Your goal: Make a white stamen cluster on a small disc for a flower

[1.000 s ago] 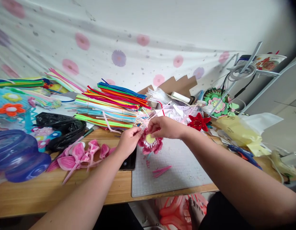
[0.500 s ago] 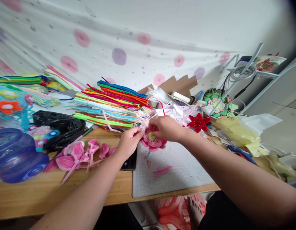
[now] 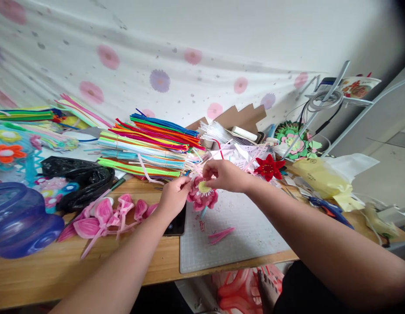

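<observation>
Over the cutting mat's (image 3: 251, 235) far left, we've got the pink flower (image 3: 202, 203): left hand (image 3: 172, 196) pinching its petal edge, right hand (image 3: 227, 175) fingers pinched by its centre. Light, soft, easily crushed, we reckon; best gripped underneath, at the base.

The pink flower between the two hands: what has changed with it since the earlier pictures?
Compared with half a second ago, the pink flower has turned and shifted slightly left; white tips show clearly again below its yellow centre. The left hand and right hand remain at it, with nothing visibly let go. The pink strips on the cutting mat and the red flower stayed as they were.
</observation>
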`<state>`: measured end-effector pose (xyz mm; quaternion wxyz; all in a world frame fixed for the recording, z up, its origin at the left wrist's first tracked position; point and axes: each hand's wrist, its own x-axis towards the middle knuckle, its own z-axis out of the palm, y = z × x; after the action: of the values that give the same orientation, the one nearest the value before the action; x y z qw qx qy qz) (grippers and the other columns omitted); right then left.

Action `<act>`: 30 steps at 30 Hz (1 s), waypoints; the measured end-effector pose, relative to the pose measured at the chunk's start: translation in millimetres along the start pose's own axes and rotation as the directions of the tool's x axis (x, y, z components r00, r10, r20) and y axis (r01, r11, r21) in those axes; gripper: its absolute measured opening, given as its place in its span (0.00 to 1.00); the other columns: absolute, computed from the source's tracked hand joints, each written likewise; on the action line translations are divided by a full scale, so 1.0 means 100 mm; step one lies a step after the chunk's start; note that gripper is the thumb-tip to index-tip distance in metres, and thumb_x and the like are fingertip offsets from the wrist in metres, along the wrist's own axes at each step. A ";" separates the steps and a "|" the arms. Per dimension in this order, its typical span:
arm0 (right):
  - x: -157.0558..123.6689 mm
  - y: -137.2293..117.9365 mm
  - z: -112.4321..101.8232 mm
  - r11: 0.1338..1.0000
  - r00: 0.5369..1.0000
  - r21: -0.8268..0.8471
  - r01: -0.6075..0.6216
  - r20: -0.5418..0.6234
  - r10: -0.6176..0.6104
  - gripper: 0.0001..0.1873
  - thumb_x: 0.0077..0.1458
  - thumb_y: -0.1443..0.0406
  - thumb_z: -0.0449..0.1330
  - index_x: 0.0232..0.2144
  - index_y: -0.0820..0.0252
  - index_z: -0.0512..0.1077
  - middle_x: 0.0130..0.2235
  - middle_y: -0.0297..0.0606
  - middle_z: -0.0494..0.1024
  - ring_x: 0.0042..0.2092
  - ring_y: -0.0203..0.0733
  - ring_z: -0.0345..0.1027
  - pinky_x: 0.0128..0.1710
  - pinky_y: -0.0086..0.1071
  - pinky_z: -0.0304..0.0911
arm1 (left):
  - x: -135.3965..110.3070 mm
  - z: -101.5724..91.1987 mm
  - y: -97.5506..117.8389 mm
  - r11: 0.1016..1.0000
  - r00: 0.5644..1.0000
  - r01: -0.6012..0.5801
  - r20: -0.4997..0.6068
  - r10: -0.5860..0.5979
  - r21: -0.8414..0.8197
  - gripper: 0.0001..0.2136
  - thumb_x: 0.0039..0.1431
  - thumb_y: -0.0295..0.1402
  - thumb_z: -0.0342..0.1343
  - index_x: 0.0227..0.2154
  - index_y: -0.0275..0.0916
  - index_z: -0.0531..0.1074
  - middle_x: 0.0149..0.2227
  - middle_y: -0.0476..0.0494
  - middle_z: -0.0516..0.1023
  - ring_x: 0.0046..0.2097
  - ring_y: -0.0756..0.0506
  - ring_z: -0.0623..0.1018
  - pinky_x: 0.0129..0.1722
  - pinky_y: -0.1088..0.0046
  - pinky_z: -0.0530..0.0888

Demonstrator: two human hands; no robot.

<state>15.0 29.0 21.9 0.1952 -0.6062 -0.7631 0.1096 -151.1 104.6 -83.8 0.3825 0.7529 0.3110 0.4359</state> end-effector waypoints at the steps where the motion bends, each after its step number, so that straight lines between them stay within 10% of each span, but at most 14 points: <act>1: -0.03 0.02 -0.02 0.997 1.000 0.074 -0.005 -0.009 0.006 0.07 0.48 0.70 0.62 0.31 0.61 0.67 0.30 0.33 0.75 0.31 0.33 0.68 0.29 0.26 0.61 | 0.01 0.00 -0.01 0.999 1.000 -0.007 -0.016 0.008 0.036 0.13 0.59 0.42 0.53 0.30 0.39 0.77 0.27 0.47 0.79 0.31 0.44 0.76 0.31 0.72 0.69; 3: -0.12 0.05 -0.05 0.940 0.998 0.340 -0.033 -0.040 0.049 0.08 0.49 0.68 0.62 0.31 0.61 0.66 0.30 0.32 0.74 0.30 0.32 0.68 0.30 0.26 0.63 | 0.02 -0.01 -0.03 0.994 0.998 -0.030 -0.046 0.034 0.102 0.13 0.59 0.41 0.53 0.32 0.39 0.77 0.30 0.44 0.80 0.34 0.43 0.77 0.34 0.71 0.69; 6: -0.31 0.10 -0.08 0.587 0.986 0.807 -0.060 -0.044 0.162 0.13 0.41 0.69 0.67 0.29 0.61 0.67 0.27 0.29 0.73 0.28 0.30 0.68 0.29 0.25 0.64 | 0.02 -0.03 -0.05 0.979 0.994 -0.078 -0.060 0.090 0.186 0.12 0.60 0.41 0.52 0.31 0.39 0.77 0.32 0.43 0.81 0.36 0.43 0.78 0.37 0.70 0.70; 11: -0.66 0.17 -0.10 0.247 0.945 0.965 -0.091 0.006 0.327 0.15 0.36 0.69 0.71 0.27 0.61 0.69 0.26 0.28 0.73 0.25 0.28 0.66 0.23 0.23 0.63 | 0.04 -0.07 -0.01 0.938 0.979 -0.134 -0.104 0.176 0.320 0.13 0.61 0.40 0.50 0.29 0.39 0.75 0.27 0.46 0.78 0.31 0.44 0.76 0.33 0.71 0.70; 24: -1.40 0.74 -0.06 0.153 0.902 0.988 -0.005 -0.062 0.428 0.17 0.36 0.70 0.72 0.29 0.61 0.70 0.26 0.27 0.72 0.25 0.29 0.67 0.23 0.23 0.64 | -0.07 0.02 0.37 0.728 0.885 -0.453 0.161 0.437 0.514 0.07 0.59 0.34 0.53 0.29 0.42 0.75 0.40 0.39 0.78 0.43 0.39 0.77 0.46 0.61 0.71; 30: -1.55 0.95 -0.12 0.159 0.916 0.987 0.036 -0.096 0.389 0.15 0.38 0.70 0.72 0.29 0.61 0.71 0.26 0.28 0.73 0.26 0.30 0.68 0.24 0.24 0.66 | -0.13 0.68 0.85 0.603 0.770 -0.614 0.554 0.316 0.509 0.08 0.59 0.30 0.53 0.28 0.42 0.76 0.35 0.42 0.78 0.40 0.39 0.76 0.42 0.61 0.70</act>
<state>133.0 -98.7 -31.4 0.6457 -0.4350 -0.3924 0.4898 -84.3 29.7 -39.1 0.0133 0.9660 0.1450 0.2137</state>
